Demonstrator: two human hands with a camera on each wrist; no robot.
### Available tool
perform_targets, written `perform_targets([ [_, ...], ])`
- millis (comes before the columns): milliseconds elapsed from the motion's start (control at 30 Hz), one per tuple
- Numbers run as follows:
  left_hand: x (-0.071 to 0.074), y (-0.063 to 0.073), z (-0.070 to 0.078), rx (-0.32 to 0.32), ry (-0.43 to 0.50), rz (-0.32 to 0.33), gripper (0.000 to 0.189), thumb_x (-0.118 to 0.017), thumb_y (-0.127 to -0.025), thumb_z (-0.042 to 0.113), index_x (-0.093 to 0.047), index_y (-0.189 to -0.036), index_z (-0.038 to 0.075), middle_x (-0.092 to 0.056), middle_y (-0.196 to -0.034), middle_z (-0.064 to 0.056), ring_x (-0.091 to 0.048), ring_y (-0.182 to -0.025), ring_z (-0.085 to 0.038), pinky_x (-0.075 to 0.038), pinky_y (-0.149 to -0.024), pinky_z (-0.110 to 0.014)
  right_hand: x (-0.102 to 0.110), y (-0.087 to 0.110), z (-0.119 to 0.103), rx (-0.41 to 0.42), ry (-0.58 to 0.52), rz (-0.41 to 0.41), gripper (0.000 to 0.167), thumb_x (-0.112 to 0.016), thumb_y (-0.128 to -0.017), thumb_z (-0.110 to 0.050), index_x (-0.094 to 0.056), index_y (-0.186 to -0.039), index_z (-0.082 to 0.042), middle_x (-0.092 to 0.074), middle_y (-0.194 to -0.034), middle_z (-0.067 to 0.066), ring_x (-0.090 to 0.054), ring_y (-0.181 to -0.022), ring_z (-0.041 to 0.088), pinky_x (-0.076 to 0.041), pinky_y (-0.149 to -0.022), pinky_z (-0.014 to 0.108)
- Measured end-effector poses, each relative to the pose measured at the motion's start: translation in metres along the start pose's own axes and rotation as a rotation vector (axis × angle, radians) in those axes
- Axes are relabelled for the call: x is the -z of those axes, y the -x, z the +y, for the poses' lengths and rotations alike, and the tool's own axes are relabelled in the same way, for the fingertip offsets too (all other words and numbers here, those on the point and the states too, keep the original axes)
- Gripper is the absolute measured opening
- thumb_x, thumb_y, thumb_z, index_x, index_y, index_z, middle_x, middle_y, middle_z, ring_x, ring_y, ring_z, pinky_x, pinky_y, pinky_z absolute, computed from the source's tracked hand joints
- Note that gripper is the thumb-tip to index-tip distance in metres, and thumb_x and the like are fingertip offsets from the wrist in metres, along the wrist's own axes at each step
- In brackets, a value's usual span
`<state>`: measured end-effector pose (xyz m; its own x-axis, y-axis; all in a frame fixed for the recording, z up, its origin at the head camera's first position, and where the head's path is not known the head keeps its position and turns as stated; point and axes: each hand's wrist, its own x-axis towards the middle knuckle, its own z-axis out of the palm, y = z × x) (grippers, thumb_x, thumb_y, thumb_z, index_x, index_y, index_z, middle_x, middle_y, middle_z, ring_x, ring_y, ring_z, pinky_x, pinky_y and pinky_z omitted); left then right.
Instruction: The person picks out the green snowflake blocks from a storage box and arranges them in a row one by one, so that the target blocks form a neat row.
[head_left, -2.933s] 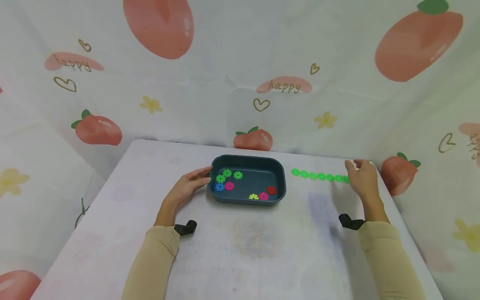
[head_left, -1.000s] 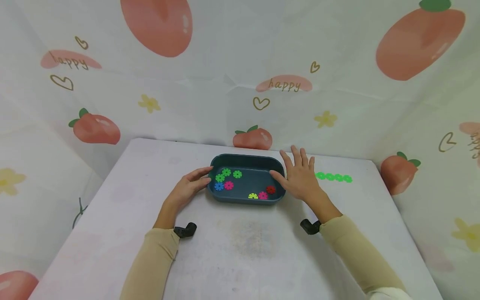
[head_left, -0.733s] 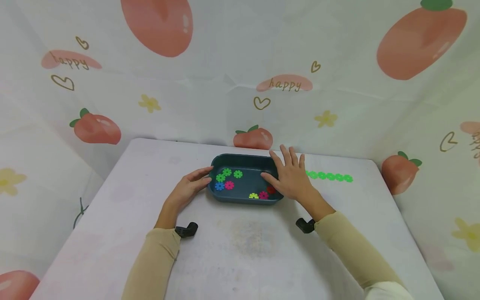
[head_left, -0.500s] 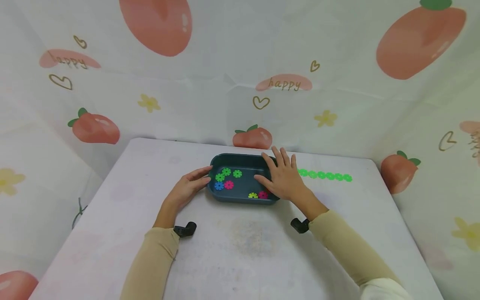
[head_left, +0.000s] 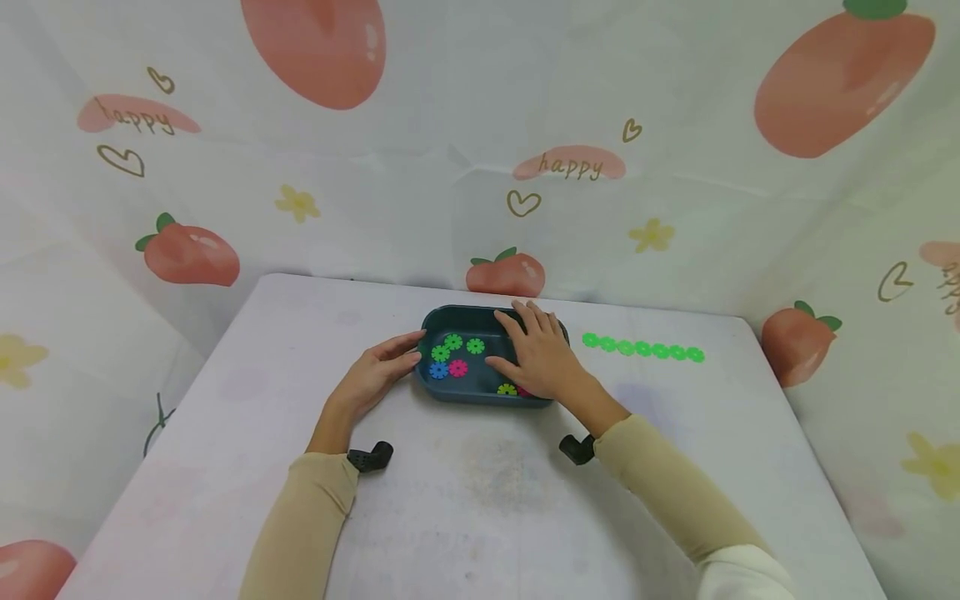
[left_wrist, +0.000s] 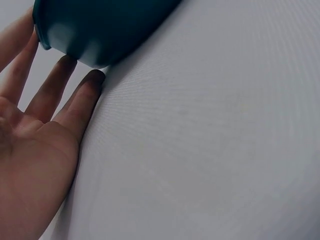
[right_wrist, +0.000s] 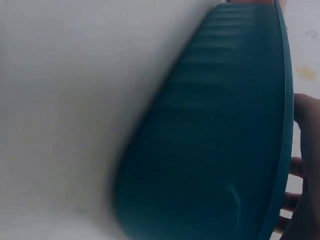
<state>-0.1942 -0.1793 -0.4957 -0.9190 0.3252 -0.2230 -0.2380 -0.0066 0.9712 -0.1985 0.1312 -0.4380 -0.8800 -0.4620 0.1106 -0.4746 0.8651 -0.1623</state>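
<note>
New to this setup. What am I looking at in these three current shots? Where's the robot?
No robot here: these are a person's bare hands. The wide picture comes from a camera worn on the head, looking forward and down. The other two come from cameras worn on the wrists: one shows the left palm beside the tray, the other mostly the tray's outer wall.

On the white table sits a dark teal tray with small flower-shaped pieces inside: green pieces, a blue piece, pink pieces and a yellow piece. A row of seven green pieces lies to its right.

The left hand touches the tray's left end. The right hand is over its right end, fingers spread; no piece shows in either hand.
</note>
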Motion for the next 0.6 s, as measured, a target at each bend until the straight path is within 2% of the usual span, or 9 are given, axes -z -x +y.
perform_targets([
  [167,0.001,0.0,-0.001,0.0,0.006,0.004,0.058,-0.068,-0.099,0.024,-0.048,-0.152,0.015,-0.038,-0.164,-0.005,-0.031,-0.154,-0.023,-0.026,-0.129,-0.047,-0.003,-0.009,-0.009,-0.007,-0.071,-0.014,0.078,-0.059,-0.096,-0.061,-0.037,-0.157,-0.018,-0.038,-0.157,0.017,-0.042,-0.142,0.039,-0.042,-0.115,0.059],
  [300,0.0,-0.001,-0.001,-0.005,0.016,-0.001,0.057,-0.068,-0.099,0.023,-0.048,-0.152,0.014,-0.038,-0.164,-0.005,-0.032,-0.154,-0.023,-0.027,-0.128,-0.047,-0.006,-0.016,-0.015,-0.037,-0.16,-0.062,0.077,-0.062,-0.095,-0.059,-0.042,-0.155,-0.016,-0.044,-0.151,0.015,-0.046,-0.135,0.036,-0.047,-0.113,0.054],
  [433,-0.001,-0.001,0.0,-0.01,0.018,-0.009,0.058,-0.067,-0.1,0.022,-0.047,-0.153,0.013,-0.037,-0.165,-0.006,-0.032,-0.154,-0.024,-0.027,-0.128,-0.048,-0.008,-0.022,-0.018,-0.089,-0.264,-0.13,0.072,-0.063,-0.096,-0.056,-0.046,-0.151,-0.013,-0.047,-0.149,0.015,-0.047,-0.135,0.035,-0.047,-0.113,0.051],
  [600,-0.001,-0.001,-0.001,-0.01,0.017,-0.008,0.057,-0.067,-0.1,0.022,-0.047,-0.153,0.013,-0.038,-0.165,-0.006,-0.032,-0.154,-0.024,-0.027,-0.128,-0.048,-0.011,-0.03,-0.02,-0.153,-0.391,-0.178,0.066,-0.065,-0.097,-0.05,-0.049,-0.146,-0.01,-0.05,-0.145,0.014,-0.049,-0.135,0.031,-0.044,-0.118,0.049],
])
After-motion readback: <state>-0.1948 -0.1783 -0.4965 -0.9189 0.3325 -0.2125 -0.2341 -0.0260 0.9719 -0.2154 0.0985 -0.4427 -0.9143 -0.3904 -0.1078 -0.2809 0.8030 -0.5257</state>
